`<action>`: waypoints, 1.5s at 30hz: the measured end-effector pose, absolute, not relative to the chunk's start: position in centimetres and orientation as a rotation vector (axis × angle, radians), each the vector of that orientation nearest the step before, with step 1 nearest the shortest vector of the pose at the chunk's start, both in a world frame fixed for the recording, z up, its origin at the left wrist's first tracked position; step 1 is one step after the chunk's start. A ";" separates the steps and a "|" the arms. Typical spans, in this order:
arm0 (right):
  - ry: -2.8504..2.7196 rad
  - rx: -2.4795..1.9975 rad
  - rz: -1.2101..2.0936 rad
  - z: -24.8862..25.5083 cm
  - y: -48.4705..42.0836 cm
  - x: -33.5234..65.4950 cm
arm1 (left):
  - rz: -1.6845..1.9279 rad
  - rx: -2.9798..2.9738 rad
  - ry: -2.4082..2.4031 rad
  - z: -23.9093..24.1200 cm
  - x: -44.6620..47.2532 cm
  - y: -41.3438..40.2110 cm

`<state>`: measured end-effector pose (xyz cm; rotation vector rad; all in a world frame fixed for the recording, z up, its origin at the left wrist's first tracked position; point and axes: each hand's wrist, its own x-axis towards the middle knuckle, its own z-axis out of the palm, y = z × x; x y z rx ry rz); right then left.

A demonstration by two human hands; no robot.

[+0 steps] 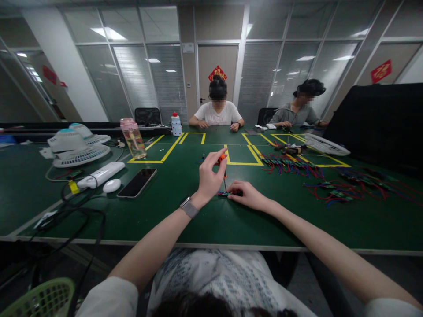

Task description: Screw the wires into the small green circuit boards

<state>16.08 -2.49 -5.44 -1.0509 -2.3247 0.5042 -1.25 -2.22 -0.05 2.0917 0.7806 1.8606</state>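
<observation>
My left hand [211,175] is closed around the orange and black handle of a screwdriver [225,184]. The screwdriver stands nearly upright, its shaft pointing down at a small circuit board [223,193] on the green table. My right hand [246,195] is closed at the board's right end, fingers pinching it against the table. A dark part shows under those fingers, too small to name. Whether the tip sits in a screw cannot be seen.
Circuit boards with red and blue wires [291,165] lie to the right, with more wired boards [337,191] nearer. A phone [137,182], a power strip [102,175], a bottle [132,138] and white fans [81,149] stand left. Two people sit across the table [185,220].
</observation>
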 end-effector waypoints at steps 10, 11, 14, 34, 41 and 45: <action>-2.338 -1.063 0.481 -5.6 -2.4 16.0 | 1.847 2.146 0.802 0.0 -1.4 -2.4; -2.337 -1.061 0.481 -5.6 -2.4 16.0 | 1.832 2.131 0.776 -0.1 -1.4 -2.3; -2.327 -1.057 0.484 -5.6 -2.4 16.0 | 1.803 2.073 0.736 -0.2 -1.4 -2.0; -2.312 -1.053 0.501 -5.6 -2.4 16.1 | 1.854 2.056 0.774 -0.2 -1.2 -2.3; -2.320 -1.061 0.472 -5.6 -2.4 16.1 | 1.872 2.178 0.826 0.3 -1.3 -2.7; -2.323 -1.056 0.474 -5.6 -2.4 16.1 | 1.794 2.167 0.771 0.0 -1.3 -2.6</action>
